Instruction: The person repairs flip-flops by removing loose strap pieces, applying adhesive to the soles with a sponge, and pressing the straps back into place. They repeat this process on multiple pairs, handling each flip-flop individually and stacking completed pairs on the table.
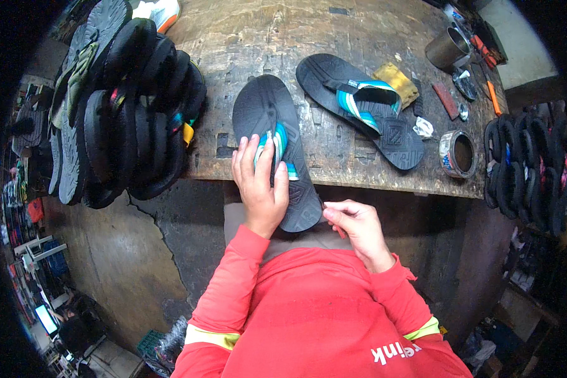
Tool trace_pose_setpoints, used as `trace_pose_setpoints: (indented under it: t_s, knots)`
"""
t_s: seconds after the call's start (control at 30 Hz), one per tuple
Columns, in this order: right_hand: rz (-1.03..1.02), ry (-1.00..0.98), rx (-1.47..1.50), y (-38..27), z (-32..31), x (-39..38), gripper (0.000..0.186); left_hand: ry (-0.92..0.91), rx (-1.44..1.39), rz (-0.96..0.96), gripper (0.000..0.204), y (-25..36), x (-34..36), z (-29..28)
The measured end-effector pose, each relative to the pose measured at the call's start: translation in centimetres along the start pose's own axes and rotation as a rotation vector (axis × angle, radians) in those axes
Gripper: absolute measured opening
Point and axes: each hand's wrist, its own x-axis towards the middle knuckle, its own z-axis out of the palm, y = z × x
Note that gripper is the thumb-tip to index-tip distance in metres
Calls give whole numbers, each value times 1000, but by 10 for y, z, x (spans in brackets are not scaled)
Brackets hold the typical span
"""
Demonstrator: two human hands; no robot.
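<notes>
Head view: black sandal [303, 189] under spread left fingers [266, 154], heel [301, 215] beside pinched right fingers [342, 205], contents unclear.

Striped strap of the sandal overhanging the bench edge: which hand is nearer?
Left. The left hand lies over part of the striped strap; the right hand is lower and rightward, beside the sandal's heel.

The workbench [233, 38] has a brown wooden top, scuffed and dark-stained, with a worn front edge; the floor [120, 252] is tan at left and dark grey nearer the bench, divided by a jagged line; a white frame [38, 252] and a lit screen [46, 319] stand far left; light falls brightly on the bench top; the area beneath is dim.
</notes>
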Motion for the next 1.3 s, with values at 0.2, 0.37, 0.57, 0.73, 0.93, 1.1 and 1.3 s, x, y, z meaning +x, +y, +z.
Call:
trace_pose_setpoints:
  t_s: [0.2,0.37,0.57,0.73,0.93,1.1,1.3]
  knots:
    - [37,6,187,22,8,-6,25,-141,104,-86,47,17,-3,-16]
    - [-8,-2,171,25,10,3,25,-115,227,-177,51,33,-7,-3]
    - [9,-17,177,20,13,16,25,-89,262,-116,54,26,-12,2]
    - [-29,-18,172,25,13,18,25,-69,258,-100,54,25,-14,5]
    - [-60,-43,231,24,11,15,27,-67,266,-105,54,24,-14,6]
    - [-260,44,15,18,25,24,28,-63,259,-104,55,25,-13,5]
    - [-266,103,12,20,30,23,27,-47,267,-96,52,27,-12,5]
